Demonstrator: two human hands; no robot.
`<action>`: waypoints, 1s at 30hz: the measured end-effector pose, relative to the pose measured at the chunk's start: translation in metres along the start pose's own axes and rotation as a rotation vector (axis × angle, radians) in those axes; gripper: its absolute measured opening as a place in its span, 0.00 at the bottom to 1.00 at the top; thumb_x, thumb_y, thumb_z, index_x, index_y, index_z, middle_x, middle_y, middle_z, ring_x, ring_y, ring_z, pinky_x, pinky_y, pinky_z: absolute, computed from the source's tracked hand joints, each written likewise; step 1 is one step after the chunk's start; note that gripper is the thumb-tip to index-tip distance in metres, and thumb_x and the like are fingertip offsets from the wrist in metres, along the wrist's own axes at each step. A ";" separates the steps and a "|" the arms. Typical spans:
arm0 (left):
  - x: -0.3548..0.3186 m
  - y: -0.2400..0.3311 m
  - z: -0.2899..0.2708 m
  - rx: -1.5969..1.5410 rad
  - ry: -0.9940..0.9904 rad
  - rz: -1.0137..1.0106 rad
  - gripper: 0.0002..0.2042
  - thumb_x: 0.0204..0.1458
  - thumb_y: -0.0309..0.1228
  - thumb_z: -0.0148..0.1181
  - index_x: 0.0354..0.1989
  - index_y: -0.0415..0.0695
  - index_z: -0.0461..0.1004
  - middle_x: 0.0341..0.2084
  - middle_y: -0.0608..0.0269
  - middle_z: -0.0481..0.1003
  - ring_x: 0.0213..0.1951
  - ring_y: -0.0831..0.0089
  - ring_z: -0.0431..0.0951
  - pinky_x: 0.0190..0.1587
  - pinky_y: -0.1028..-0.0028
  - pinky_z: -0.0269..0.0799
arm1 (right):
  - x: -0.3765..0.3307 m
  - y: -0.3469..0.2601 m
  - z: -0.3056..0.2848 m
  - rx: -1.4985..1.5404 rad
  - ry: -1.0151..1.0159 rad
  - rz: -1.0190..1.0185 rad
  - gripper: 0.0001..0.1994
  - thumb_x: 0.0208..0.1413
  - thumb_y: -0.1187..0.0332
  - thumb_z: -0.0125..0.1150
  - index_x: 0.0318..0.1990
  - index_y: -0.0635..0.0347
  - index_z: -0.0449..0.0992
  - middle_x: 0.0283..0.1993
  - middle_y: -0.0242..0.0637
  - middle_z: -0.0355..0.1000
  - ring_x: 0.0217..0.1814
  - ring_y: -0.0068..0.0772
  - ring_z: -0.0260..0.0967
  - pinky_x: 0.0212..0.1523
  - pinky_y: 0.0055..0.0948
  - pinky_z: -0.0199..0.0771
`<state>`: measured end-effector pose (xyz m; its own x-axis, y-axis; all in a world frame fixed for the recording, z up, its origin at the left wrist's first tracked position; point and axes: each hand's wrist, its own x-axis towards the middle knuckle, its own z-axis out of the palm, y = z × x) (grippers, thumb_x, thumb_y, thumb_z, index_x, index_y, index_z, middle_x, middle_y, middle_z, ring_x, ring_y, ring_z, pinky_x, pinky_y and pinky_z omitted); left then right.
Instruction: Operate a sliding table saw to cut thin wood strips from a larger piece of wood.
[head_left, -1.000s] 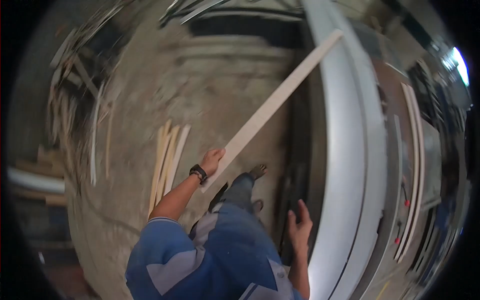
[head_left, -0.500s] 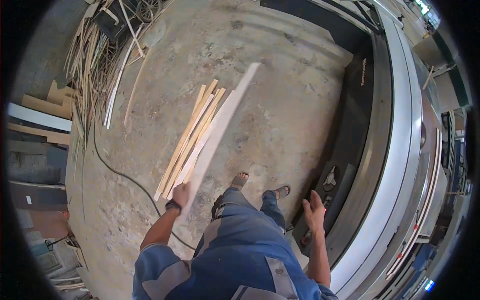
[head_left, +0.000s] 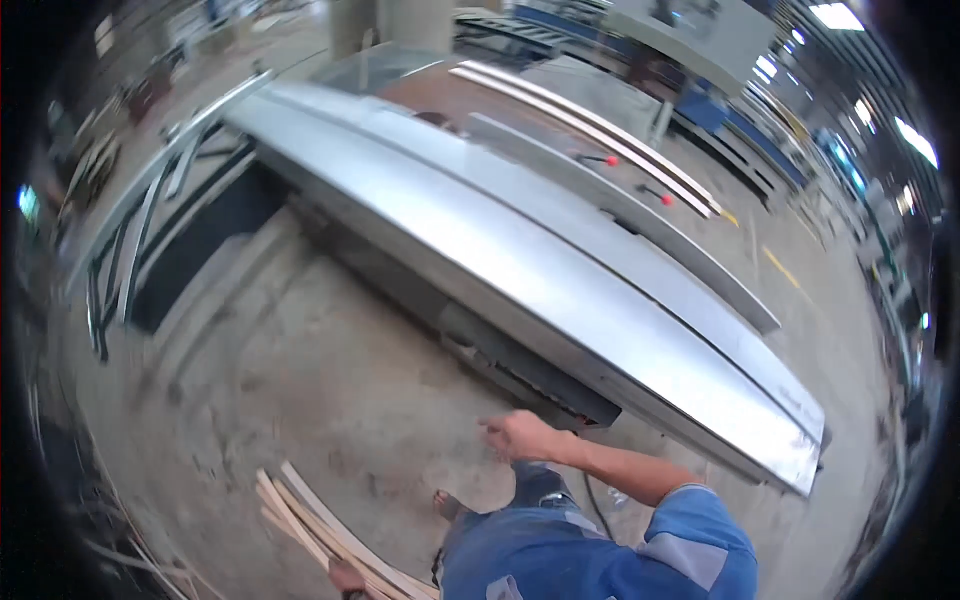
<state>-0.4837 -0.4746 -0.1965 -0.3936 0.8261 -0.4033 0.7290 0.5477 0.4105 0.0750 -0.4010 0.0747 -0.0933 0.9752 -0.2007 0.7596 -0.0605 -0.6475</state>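
Several pale wooden strips [head_left: 318,527] lie in a loose bundle on the floor at the lower left, a whiter one along their right side. My left hand [head_left: 346,576] is at the near part of this bundle, low in the picture. Blur and the strips hide its fingers, so I cannot tell whether it grips one. My right hand [head_left: 522,437] is held out in front of my body above the floor, its fingers loosely bent and partly apart, with nothing in them. It is close to the near side of a long metal machine table [head_left: 480,235].
Two long pale strips [head_left: 600,137] lie across the far side of the machine, near red knobs [head_left: 612,161]. A dark metal frame [head_left: 150,225] juts out at the machine's left end. My sandalled foot [head_left: 447,503] stands right of the bundle.
The view has swung right toward the machine, so the bundle is now at the lower left. My right hand has come inward across my front. The left hand stays by the strips.
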 end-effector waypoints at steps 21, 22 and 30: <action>-0.073 0.774 0.212 -0.359 0.341 0.564 0.26 0.66 0.36 0.48 0.65 0.31 0.53 0.64 0.36 0.57 0.66 0.47 0.58 0.67 0.59 0.55 | -0.061 0.645 -0.557 -0.627 0.722 0.987 0.36 0.44 0.70 0.62 0.65 0.59 0.60 0.67 0.52 0.60 0.70 0.53 0.57 0.65 0.56 0.61; -0.072 0.777 0.211 -0.359 0.370 0.553 0.26 0.66 0.36 0.48 0.65 0.31 0.53 0.64 0.36 0.57 0.66 0.47 0.58 0.67 0.59 0.55 | -0.056 0.657 -0.557 -0.642 0.680 1.020 0.38 0.44 0.69 0.63 0.67 0.59 0.58 0.68 0.50 0.58 0.71 0.52 0.54 0.66 0.59 0.58; -0.088 0.782 0.209 -0.269 0.341 0.447 0.28 0.64 0.40 0.50 0.66 0.34 0.52 0.62 0.33 0.60 0.64 0.44 0.62 0.66 0.59 0.55 | -0.093 0.639 -0.594 -0.699 0.504 0.852 0.39 0.27 0.66 0.71 0.55 0.63 0.68 0.59 0.57 0.63 0.63 0.59 0.61 0.64 0.46 0.64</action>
<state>0.2380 -0.1467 -0.0109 -0.2720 0.9547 0.1210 0.7154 0.1165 0.6889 0.9515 -0.4040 0.1160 0.7488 0.6616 0.0403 0.6536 -0.7472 0.1207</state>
